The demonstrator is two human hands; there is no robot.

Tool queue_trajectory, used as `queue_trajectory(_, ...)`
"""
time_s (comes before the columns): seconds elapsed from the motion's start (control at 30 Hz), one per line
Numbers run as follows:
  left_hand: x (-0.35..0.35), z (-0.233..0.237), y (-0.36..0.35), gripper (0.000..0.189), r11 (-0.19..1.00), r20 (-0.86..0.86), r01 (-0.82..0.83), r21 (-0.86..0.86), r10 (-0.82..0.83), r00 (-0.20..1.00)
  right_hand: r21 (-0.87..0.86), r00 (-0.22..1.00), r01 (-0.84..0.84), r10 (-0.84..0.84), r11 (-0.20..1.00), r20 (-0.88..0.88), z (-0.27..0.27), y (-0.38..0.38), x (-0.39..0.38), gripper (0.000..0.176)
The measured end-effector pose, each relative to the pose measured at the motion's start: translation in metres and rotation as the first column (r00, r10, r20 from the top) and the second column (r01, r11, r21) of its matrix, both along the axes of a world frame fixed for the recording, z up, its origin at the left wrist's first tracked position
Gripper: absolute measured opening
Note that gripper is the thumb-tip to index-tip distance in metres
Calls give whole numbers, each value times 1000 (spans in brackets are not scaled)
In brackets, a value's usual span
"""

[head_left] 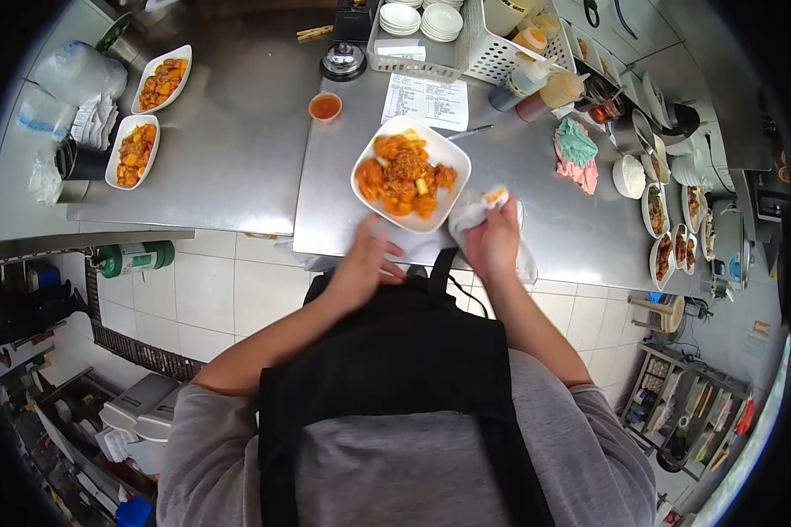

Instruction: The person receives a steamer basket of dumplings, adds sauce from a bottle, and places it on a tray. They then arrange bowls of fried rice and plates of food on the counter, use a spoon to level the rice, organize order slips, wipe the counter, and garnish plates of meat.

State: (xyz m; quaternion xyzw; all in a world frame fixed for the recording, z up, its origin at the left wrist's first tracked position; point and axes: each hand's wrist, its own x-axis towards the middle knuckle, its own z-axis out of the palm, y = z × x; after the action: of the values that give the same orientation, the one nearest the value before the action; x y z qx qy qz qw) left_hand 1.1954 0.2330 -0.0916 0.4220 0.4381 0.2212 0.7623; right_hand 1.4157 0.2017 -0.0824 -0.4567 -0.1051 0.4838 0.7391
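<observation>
A white square bowl point(455, 156) of orange-sauced food point(406, 176) rests on the steel counter in front of me. My left hand point(369, 263) is just below the bowl's lower left edge, fingers apart and slightly blurred, holding nothing. At the bowl's lower right, my right hand point(494, 237) grips a white cloth point(470, 213) with an orange stain on its upper part. Beyond the bowl lie printed paper slips point(426, 101) and a pen point(471, 132). A small cup of red sauce point(325, 107) stands to the upper left.
Two oblong dishes of food point(134, 151) sit at the left. Sauce bottles point(549, 94) and a white basket point(475, 53) stand at the back. Green and pink cloths point(576, 154) lie at the right, near a bowl of rice point(629, 176) and several filled dishes.
</observation>
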Motion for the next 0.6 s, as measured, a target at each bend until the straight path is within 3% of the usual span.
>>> queue_trajectory(0.03, -13, -2, 4, 56, 998, -65, -48, -37, 46, 997, -5, 1000, 7, -7, 1000, 3, 0, 8, 7, 27)
queue_trajectory(0.1, -26, -14, 42, 59, 951, -45, -282, 129, 290, 956, 20, 992, -114, 112, 993, 62, -3, 29, 19, 25)
queue_trajectory(0.17, -26, -2, 73, 54, 925, -55, -228, 305, 256, 965, 26, 993, -116, 115, 993, 38, -5, 34, 8, 26)
queue_trajectory(0.2, -27, 9, 83, 54, 926, -53, -225, 304, 252, 966, -14, 996, -77, 77, 997, 36, -5, 32, -2, 29)
queue_trajectory(0.27, -28, 28, 98, 46, 951, -253, -57, 303, 138, 958, -33, 999, -36, 37, 999, 32, -15, 26, -7, 36)
queue_trajectory(0.3, -29, 26, 106, 46, 952, -248, -63, 301, 141, 958, -36, 998, -40, 42, 999, 38, -12, 28, 3, 36)
queue_trajectory(0.37, -33, 21, 119, 42, 916, -319, 55, 396, 81, 944, -290, 855, -148, 270, 946, 444, -5, 37, 21, 32)
queue_trajectory(0.4, -32, 18, 123, 39, 910, -317, 79, 407, 60, 946, -297, 852, -145, 272, 944, 447, 1, 46, 22, 32)
queue_trajectory(0.43, -30, 16, 126, 39, 913, -311, 77, 402, 57, 949, -352, 526, -133, 367, 927, 768, 9, 58, 23, 30)
queue_trajectory(0.47, -29, 14, 129, 38, 912, -315, 108, 395, 24, 949, -396, 81, -99, 404, 913, 911, 13, 68, 23, 29)
queue_trajectory(0.5, -27, 13, 132, 37, 911, -319, 139, 389, -8, 948, -400, 74, -98, 407, 911, 910, 14, 78, 23, 29)
queue_trajectory(0.57, -27, 11, 134, 35, 904, -311, 135, 405, -3, 950, -394, -287, -173, 337, 903, 897, 16, 94, 12, 28)
queue_trajectory(0.6, -27, 11, 134, 34, 896, -308, 136, 424, 1, 952, -486, -364, -114, 419, 866, 832, 26, 93, 4, 34)
